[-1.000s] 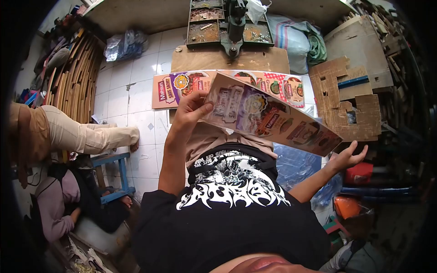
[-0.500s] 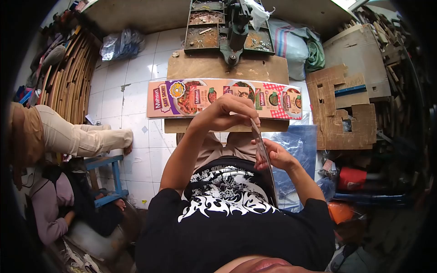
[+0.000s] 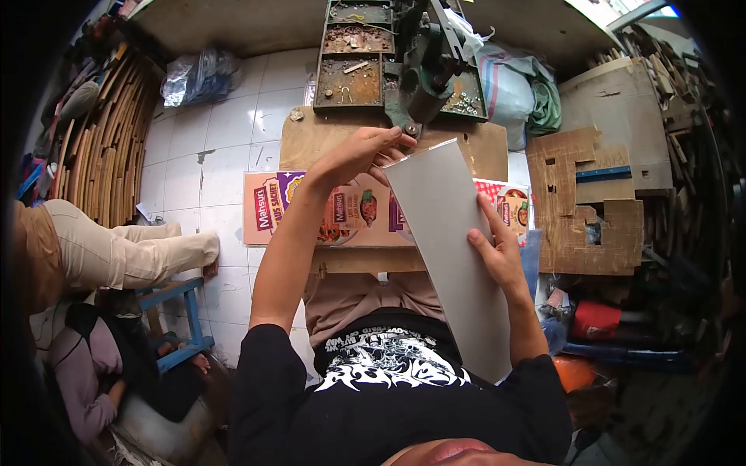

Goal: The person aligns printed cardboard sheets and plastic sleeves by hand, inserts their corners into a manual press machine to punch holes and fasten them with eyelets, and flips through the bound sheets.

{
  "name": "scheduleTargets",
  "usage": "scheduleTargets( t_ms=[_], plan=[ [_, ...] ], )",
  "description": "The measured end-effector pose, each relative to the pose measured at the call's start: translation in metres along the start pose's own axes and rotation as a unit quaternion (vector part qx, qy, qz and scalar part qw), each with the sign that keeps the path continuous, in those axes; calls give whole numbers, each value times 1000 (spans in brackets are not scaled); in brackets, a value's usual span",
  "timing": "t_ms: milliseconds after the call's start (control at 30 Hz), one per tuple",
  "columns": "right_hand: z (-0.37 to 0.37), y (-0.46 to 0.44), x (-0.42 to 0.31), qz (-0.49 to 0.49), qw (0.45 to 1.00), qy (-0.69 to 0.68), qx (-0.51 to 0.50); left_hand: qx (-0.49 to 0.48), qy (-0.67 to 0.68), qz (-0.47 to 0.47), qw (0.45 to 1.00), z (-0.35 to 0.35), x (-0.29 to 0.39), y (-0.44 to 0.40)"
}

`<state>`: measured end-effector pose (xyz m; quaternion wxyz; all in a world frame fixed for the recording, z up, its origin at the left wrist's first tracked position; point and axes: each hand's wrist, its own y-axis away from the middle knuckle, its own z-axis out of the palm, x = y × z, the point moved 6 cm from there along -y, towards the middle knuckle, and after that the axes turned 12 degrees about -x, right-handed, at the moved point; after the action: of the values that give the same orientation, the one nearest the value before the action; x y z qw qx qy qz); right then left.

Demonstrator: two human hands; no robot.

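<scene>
A long board [image 3: 451, 248] stands on a slant in front of my body, its plain grey side showing. My right hand [image 3: 496, 247] holds it by the right edge, thumb on the grey face. Near its upper left corner is my left hand [image 3: 367, 155], palm toward the board and fingers apart; whether the fingertips touch the board is unclear. Behind the board a printed food panel [image 3: 264, 210] lies across the wooden bench [image 3: 311, 140], its middle partly covered. A dark metal press [image 3: 427, 85] stands just beyond the board's top end.
Divided metal trays [image 3: 350, 81] with small parts flank the press. Cut brown boards [image 3: 563, 210] lean at the right. One person's legs [image 3: 148, 248] and another person [image 3: 93, 365] are at the left, beside a blue stool [image 3: 190, 318]. Wood strips [image 3: 109, 147] are stacked behind.
The board has turned from its printed side, through edge-on, to its grey side. My left hand has moved up toward the press, and my right hand has risen along the board's edge.
</scene>
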<state>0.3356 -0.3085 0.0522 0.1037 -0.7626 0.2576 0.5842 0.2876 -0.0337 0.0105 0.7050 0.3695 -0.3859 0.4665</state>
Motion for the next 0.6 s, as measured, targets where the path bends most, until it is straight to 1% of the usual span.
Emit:
scheduleTargets(
  t_ms=[67,133,167,200,267,300,367,500,567,600],
  plan=[
    [-2,-18,-1,8,1000,17,2,3,13,-5,1000,-7,-12,-4],
    [-1,-36,-4,18,996,79,-28,50,49,27,997,-16,-23,-10],
    [0,-43,-5,1,996,87,-28,58,97,37,993,-22,-28,-10],
    [3,-48,-5,6,996,86,-32,59,103,36,992,-22,-26,-6],
    [2,-55,-5,22,990,137,-31,66,113,35,991,-24,-23,-4],
    [2,-55,-5,27,989,138,-34,66,119,34,990,-29,-29,-6],
    [1,-56,-11,10,987,160,-30,20,100,56,993,-33,-36,-11],
    [5,-63,-9,5,983,178,-40,19,107,49,993,-32,-28,-8],
    [7,-67,-11,-7,980,194,-33,33,156,62,985,-31,-29,-10],
    [7,-68,-9,-5,980,196,-35,33,159,63,985,-30,-27,-10]
  ],
)
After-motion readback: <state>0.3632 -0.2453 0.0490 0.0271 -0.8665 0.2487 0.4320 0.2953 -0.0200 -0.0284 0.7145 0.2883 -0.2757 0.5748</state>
